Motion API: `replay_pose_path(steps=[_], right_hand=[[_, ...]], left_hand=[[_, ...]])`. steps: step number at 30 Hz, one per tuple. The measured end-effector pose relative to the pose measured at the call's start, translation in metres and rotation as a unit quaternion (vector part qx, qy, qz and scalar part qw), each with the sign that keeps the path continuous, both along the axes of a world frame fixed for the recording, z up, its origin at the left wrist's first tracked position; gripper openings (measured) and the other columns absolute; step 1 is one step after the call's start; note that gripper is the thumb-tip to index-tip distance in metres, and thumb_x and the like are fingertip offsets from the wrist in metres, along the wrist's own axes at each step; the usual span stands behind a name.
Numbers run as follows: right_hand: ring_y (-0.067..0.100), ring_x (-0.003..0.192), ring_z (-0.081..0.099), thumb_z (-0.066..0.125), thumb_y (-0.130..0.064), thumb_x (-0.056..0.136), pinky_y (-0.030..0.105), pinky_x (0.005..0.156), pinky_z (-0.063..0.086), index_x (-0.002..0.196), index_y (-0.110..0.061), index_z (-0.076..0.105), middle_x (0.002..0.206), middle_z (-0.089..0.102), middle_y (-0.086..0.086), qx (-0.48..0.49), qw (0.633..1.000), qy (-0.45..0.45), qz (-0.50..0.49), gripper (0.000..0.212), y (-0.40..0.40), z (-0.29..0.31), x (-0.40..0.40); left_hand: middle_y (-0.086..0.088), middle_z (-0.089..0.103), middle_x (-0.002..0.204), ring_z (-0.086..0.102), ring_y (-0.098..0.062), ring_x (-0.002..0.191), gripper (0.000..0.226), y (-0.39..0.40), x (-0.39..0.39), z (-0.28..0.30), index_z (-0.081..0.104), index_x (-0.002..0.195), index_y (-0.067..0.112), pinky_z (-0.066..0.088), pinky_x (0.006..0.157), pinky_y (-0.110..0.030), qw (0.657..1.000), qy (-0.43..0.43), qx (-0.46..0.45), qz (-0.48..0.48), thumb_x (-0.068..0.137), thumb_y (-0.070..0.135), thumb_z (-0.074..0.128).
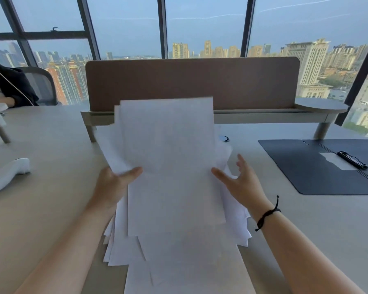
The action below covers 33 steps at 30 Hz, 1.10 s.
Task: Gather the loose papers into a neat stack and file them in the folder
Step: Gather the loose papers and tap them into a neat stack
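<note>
Left hand pinching uneven white papers, right hand spread beside them, dark folder open on desk

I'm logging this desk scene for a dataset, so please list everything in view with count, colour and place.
papers: many, count unclear, white, loose uneven pile at centre of the desk, the top sheets lifted
folder: one, dark blue, lying open at right on the desk
pen: one, black, on the open folder
white sheet: one, white, in the folder under the pen
desk: one, beige
divider panel: one, brown, behind the papers
white device: one, white, left on the desk
seated person: one, dark top, far left
bracelet: one, black, right wrist
left hand: gripping the papers' left edge
right hand: open, at the papers' right edge
</note>
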State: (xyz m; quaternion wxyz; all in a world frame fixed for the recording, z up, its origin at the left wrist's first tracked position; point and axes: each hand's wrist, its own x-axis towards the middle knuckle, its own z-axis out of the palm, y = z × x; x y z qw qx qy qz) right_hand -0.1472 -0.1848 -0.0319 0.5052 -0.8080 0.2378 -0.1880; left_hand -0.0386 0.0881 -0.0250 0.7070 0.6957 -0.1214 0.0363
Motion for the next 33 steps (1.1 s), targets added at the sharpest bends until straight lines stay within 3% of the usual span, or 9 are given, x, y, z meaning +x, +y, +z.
replay_pose_path(steps=[3, 5, 7, 12, 21, 24, 26, 29, 33], right_hand=[[0.025, 0.116, 0.070, 0.086, -0.051, 0.072, 0.045, 0.100, 0.055, 0.144, -0.016, 0.054, 0.130, 0.070, 0.004, 0.193, 0.976, -0.048, 0.094, 0.086, -0.005, 0.011, -0.004], [0.025, 0.094, 0.078, 0.082, -0.035, 0.082, 0.041, 0.083, 0.063, 0.113, -0.012, 0.074, 0.103, 0.081, 0.008, 0.189, 0.967, -0.081, 0.149, 0.039, 0.002, 0.027, -0.009], [0.022, 0.089, 0.079, 0.080, -0.029, 0.085, 0.038, 0.078, 0.063, 0.100, -0.012, 0.075, 0.095, 0.082, 0.006, 0.153, 0.968, -0.123, 0.155, 0.023, 0.010, 0.046, -0.011], [0.018, 0.084, 0.079, 0.077, -0.032, 0.088, 0.036, 0.073, 0.063, 0.091, -0.016, 0.077, 0.089, 0.082, 0.000, 0.075, 0.970, -0.175, 0.148, 0.017, 0.019, 0.084, -0.015], [-0.001, 0.074, 0.074, 0.071, -0.022, 0.094, 0.016, 0.062, 0.055, 0.089, -0.023, 0.073, 0.077, 0.078, -0.021, 0.028, 0.931, -0.327, 0.160, 0.005, 0.026, 0.146, -0.037], [0.006, 0.082, 0.077, 0.074, -0.028, 0.091, 0.024, 0.067, 0.061, 0.094, -0.025, 0.073, 0.087, 0.080, -0.016, 0.024, 0.936, -0.318, 0.148, 0.005, 0.020, 0.130, -0.044], [0.015, 0.087, 0.078, 0.075, -0.028, 0.090, 0.032, 0.073, 0.064, 0.095, -0.024, 0.074, 0.094, 0.081, -0.007, 0.062, 0.948, -0.283, 0.133, 0.007, 0.020, 0.105, -0.046], [0.021, 0.086, 0.078, 0.073, -0.024, 0.092, 0.041, 0.075, 0.064, 0.094, -0.018, 0.076, 0.093, 0.082, 0.002, 0.106, 0.953, -0.261, 0.113, 0.007, 0.027, 0.089, -0.044], [0.023, 0.089, 0.077, 0.074, -0.026, 0.092, 0.049, 0.082, 0.063, 0.094, -0.019, 0.075, 0.094, 0.081, 0.003, 0.071, 0.938, -0.325, 0.094, 0.008, 0.029, 0.120, -0.038]], left_hand=[[0.001, 0.079, 0.094, 0.074, -0.025, 0.097, 0.018, -0.003, -0.005, 0.022, 0.076, 0.096, 0.011, 0.056, 0.083, -0.032, 0.996, -0.006, -0.080, 0.031, 0.080, 0.001, 0.075], [-0.008, 0.077, 0.099, 0.074, -0.027, 0.096, 0.025, -0.007, -0.012, 0.043, 0.073, 0.108, 0.001, 0.059, 0.078, -0.032, 0.993, -0.020, -0.107, 0.036, 0.083, 0.004, 0.073], [-0.007, 0.076, 0.098, 0.075, -0.023, 0.090, 0.032, -0.012, -0.020, 0.066, 0.069, 0.116, -0.001, 0.061, 0.075, -0.032, 0.990, -0.037, -0.135, 0.026, 0.085, 0.006, 0.072], [0.011, 0.080, 0.089, 0.075, -0.014, 0.090, 0.023, -0.016, -0.034, 0.099, 0.074, 0.098, 0.022, 0.057, 0.078, -0.029, 0.992, -0.094, -0.082, -0.021, 0.076, 0.020, 0.080], [0.002, 0.078, 0.101, 0.073, -0.020, 0.101, 0.037, -0.013, -0.043, 0.150, 0.073, 0.107, 0.017, 0.057, 0.085, -0.032, 0.977, -0.162, -0.131, -0.032, 0.072, 0.027, 0.080], [-0.006, 0.076, 0.114, 0.071, -0.027, 0.107, 0.054, -0.005, -0.043, 0.125, 0.070, 0.118, 0.015, 0.055, 0.095, -0.047, 0.984, -0.102, -0.134, -0.064, 0.068, 0.032, 0.083], [0.000, 0.079, 0.101, 0.074, -0.025, 0.099, 0.034, -0.010, -0.051, 0.102, 0.079, 0.098, 0.028, 0.054, 0.096, -0.054, 0.993, -0.078, -0.073, -0.058, 0.065, 0.036, 0.084], [0.014, 0.079, 0.078, 0.076, -0.020, 0.089, 0.005, -0.029, -0.063, 0.099, 0.078, 0.076, 0.026, 0.058, 0.090, -0.047, 0.995, -0.097, -0.018, -0.012, 0.078, 0.029, 0.082], [0.026, 0.075, 0.076, 0.073, -0.008, 0.087, 0.013, -0.039, -0.068, 0.140, 0.075, 0.075, 0.038, 0.058, 0.085, -0.037, 0.987, -0.150, -0.061, 0.004, 0.086, 0.030, 0.075]])
